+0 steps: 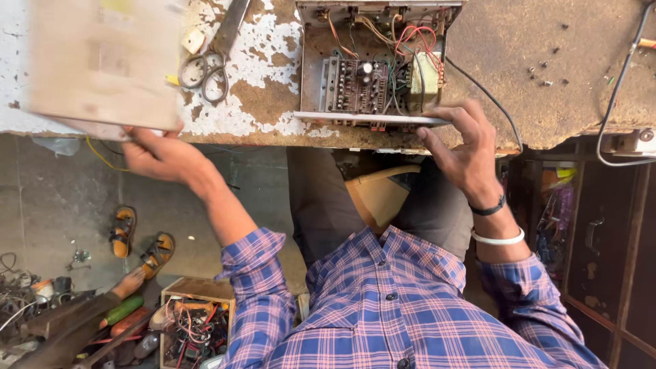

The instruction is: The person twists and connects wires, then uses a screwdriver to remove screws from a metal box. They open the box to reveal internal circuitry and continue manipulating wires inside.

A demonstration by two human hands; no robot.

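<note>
My left hand (160, 154) grips the near edge of a flat beige panel (102, 65), lifted and blurred over the left end of the worn workbench (547, 75). My right hand (465, 147) rests on the front edge of an open metal chassis (311, 68). Inside the chassis are a circuit board (355, 85), a transformer (424, 82) and red and orange wires. The fingers curl over the chassis rim near its right corner.
Scissors (208, 68) lie on the flaking bench top left of the chassis. Small screws (543, 75) and a black cable (618, 89) are at the right. On the floor are sandals (140, 242), a box of wires (195, 324) and tools. A dark cabinet (601, 253) stands right.
</note>
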